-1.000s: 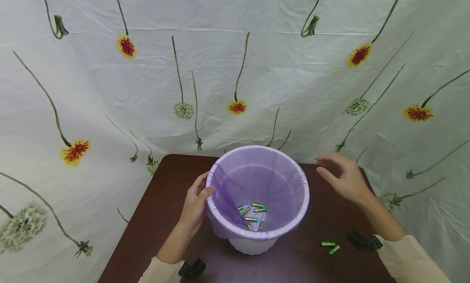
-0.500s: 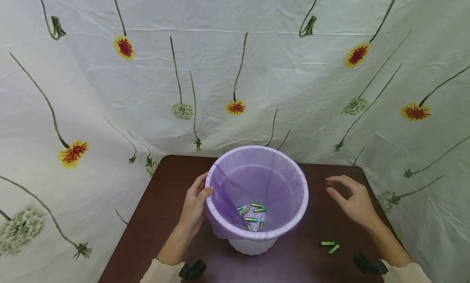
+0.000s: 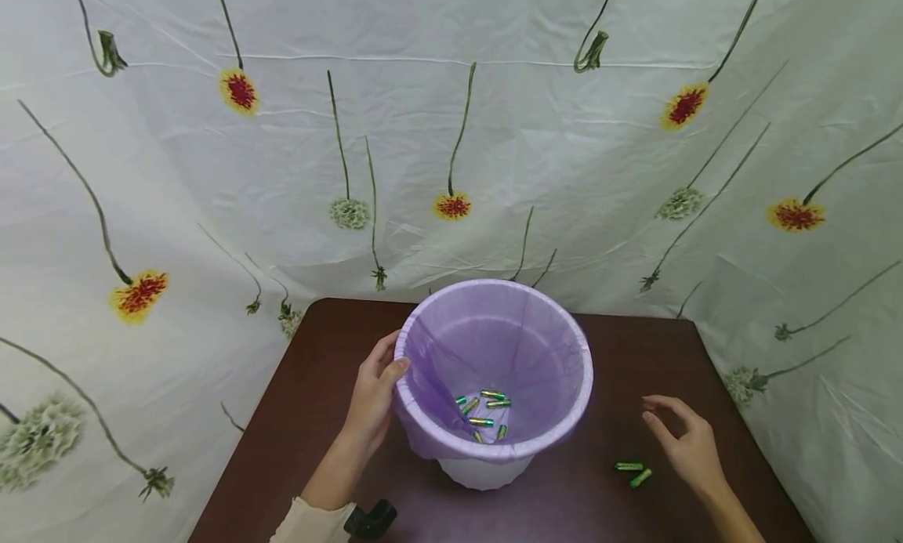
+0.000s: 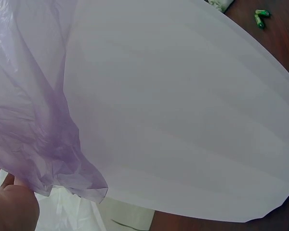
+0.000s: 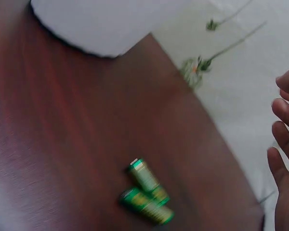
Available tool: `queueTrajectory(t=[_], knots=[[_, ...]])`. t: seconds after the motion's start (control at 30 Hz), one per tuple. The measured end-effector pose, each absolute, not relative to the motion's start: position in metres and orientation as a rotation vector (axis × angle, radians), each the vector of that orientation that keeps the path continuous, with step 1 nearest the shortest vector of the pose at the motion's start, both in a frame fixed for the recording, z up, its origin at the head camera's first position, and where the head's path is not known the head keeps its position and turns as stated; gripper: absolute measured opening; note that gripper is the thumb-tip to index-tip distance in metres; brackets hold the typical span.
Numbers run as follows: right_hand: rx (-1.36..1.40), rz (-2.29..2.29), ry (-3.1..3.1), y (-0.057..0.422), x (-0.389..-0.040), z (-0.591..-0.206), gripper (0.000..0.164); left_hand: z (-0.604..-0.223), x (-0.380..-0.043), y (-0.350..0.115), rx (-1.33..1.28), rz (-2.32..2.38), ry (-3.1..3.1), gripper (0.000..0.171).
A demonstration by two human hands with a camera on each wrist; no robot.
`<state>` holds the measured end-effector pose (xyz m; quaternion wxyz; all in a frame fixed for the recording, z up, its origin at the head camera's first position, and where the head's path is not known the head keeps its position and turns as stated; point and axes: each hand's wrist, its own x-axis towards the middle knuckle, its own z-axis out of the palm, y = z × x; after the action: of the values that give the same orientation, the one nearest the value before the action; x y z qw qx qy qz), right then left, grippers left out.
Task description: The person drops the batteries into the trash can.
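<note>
A white bin (image 3: 487, 474) lined with a purple plastic bag (image 3: 550, 347) stands on the table. My left hand (image 3: 371, 394) grips its left rim, thumb over the edge. Inside, several green-and-gold batteries (image 3: 481, 422) lie at the bottom. Two more batteries (image 5: 147, 207) rest side by side on the tabletop, right of the bin. My right hand (image 3: 687, 445) hovers just beyond them to the right, fingers loosely bent and holding nothing. In the left wrist view, the bag's loose purple edge (image 4: 53, 144) hangs down the bin's outer wall by the fingers.
The dark brown table (image 3: 339, 331) has rounded far corners. A white cloth (image 3: 423, 135) printed with flowers hangs behind it and along both sides. On the left wrist sits a black strap-like device (image 3: 370, 519).
My right hand has moved down and toward me, from beside the bin's far right rim to near the two loose batteries. My left hand has stayed on the rim.
</note>
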<state>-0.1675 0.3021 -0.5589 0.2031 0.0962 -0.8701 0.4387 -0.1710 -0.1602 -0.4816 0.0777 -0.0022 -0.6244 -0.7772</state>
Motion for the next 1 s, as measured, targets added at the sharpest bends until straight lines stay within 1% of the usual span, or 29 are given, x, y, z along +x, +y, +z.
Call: queueTrajectory(t=[0.17,0.27,0.37,0.53,0.67,0.8,1.0], knots=[[0.058,1.149,-2.523,0.310,-0.148,-0.590,0.025,-0.480,-0.171,-0.159,-0.025,-2.318,-1.870,0.046],[-0.039,1.158,-2.623,0.315,-0.133,-0.613,0.028,-0.480,-0.172,-0.159,-0.037,-2.320,-1.867,0.046],[-0.069,1.178,-2.719,0.319,-0.119,-0.636,0.032,-0.479,-0.171,-0.159,-0.037,-2.325,-1.866,0.046],[0.014,1.046,-2.791,0.323,-0.107,-0.665,0.043,-0.481,-0.170,-0.160,-0.024,-2.321,-1.866,0.046],[0.115,0.958,-2.757,0.324,-0.109,-0.676,0.047,-0.482,-0.170,-0.161,-0.031,-2.313,-1.858,0.046],[0.146,0.902,-2.754,0.325,-0.110,-0.678,0.045,-0.482,-0.170,-0.160,-0.031,-2.334,-1.842,0.047],[0.121,0.911,-2.784,0.327,-0.112,-0.679,0.042,-0.482,-0.170,-0.160,-0.029,-2.339,-1.840,0.046]])
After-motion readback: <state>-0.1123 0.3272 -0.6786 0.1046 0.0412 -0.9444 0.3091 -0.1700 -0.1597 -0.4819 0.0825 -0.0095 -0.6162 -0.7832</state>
